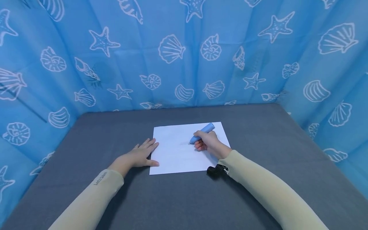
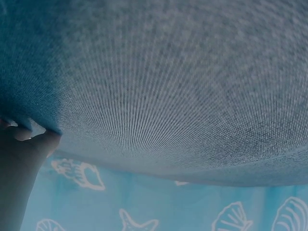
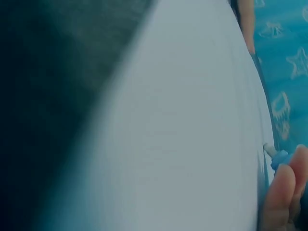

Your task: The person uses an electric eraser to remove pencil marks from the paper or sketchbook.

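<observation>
A white sheet of paper lies on the grey cloth-covered table. Over its right half my right hand pinches a thick blue pen between thumb and fingers. The pen slants down to the left, its narrow pale tip at the paper near the middle; whether it touches is hard to tell. A faint grey smudge or shadow shows beside the tip. My left hand rests flat with fingers spread, thumb and fingertips on the paper's left edge. In the right wrist view, the blue pen and some fingertips show at the lower right.
Grey cloth covers the table around the sheet. A blue curtain with white shells and starfish hangs behind and at both sides. A small black device sits under the right wrist, by the paper's near right corner.
</observation>
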A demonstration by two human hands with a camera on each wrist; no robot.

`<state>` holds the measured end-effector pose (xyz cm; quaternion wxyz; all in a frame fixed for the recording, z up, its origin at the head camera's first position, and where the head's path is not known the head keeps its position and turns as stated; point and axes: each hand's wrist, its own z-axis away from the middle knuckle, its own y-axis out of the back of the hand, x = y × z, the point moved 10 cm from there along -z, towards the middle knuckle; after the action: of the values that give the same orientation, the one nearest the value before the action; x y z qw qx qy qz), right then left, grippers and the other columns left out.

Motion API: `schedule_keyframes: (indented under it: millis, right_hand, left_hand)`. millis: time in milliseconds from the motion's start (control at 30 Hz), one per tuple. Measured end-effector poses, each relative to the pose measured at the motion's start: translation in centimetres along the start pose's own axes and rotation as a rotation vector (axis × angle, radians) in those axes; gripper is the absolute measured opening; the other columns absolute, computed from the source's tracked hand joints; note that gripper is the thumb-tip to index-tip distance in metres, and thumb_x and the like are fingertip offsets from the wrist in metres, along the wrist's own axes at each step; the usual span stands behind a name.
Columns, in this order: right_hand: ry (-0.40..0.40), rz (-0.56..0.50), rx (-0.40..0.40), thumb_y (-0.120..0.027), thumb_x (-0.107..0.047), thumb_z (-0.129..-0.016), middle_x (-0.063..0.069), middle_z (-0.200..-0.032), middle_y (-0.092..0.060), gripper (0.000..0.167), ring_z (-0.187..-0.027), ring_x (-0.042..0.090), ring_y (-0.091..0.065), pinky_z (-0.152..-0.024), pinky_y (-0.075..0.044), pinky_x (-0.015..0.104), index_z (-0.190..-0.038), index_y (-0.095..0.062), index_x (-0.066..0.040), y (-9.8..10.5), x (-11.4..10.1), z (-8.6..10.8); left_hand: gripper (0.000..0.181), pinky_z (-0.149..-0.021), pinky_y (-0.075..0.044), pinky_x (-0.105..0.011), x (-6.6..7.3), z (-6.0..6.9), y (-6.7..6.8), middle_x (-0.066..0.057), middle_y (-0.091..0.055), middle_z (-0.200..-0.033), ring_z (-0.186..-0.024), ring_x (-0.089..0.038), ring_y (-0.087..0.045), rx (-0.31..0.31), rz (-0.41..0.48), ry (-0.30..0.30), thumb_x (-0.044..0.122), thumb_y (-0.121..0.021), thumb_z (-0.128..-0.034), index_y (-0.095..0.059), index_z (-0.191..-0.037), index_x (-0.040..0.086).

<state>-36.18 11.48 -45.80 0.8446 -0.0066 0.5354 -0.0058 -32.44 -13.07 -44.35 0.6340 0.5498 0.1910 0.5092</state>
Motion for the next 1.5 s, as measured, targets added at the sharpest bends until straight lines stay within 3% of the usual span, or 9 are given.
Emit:
schedule_keyframes:
  millis: [233,400,767,1500]
  right_hand:
    - [0.005,0.009,-0.011,-0.059,-0.018,-0.093,0.005,-0.059,-0.058,0.024,-0.047,0.009,-0.054,-0.048,-0.051,0.022,-0.083,-0.063,0.003,-0.2,-0.1,-0.08]
    - [0.018,-0.017,0.026,-0.06,-0.018,-0.092,0.005,-0.059,-0.058,0.023,-0.046,0.009,-0.054,-0.047,-0.05,0.022,-0.083,-0.063,0.003,0.17,-0.26,-0.19]
    - [0.008,-0.003,-0.009,-0.059,-0.018,-0.094,0.005,-0.059,-0.059,0.024,-0.047,0.009,-0.055,-0.048,-0.051,0.022,-0.084,-0.063,0.004,-0.43,-0.15,-0.18]
    - [0.008,-0.002,-0.003,-0.058,-0.018,-0.094,0.005,-0.059,-0.058,0.024,-0.047,0.009,-0.054,-0.048,-0.051,0.022,-0.086,-0.062,0.004,-0.37,-0.37,-0.38]
  left_hand:
    - [0.096,-0.112,-0.003,-0.063,0.06,-0.05,-0.03,-0.014,-0.008,-0.162,-0.147,-0.037,0.002,-0.003,0.007,-0.011,0.059,-0.061,-0.0879,-0.018,-0.156,0.007]
    - [0.096,-0.112,-0.002,-0.063,0.01,-0.11,-0.12,-0.015,-0.007,-0.162,-0.147,-0.037,0.002,-0.007,0.012,-0.016,0.059,-0.061,-0.0881,-0.017,-0.156,0.007]
    - [0.096,-0.113,-0.002,-0.062,-0.4,0.08,-0.14,-0.013,-0.006,-0.162,-0.147,-0.035,0.003,-0.006,0.003,0.003,0.059,-0.061,-0.088,-0.017,-0.156,0.008]
    - [0.097,-0.112,-0.002,-0.062,0.3,0.3,0.16,-0.016,-0.007,-0.162,-0.147,-0.038,0.001,-0.011,0.002,-0.006,0.06,-0.06,-0.0879,-0.018,-0.155,0.005]
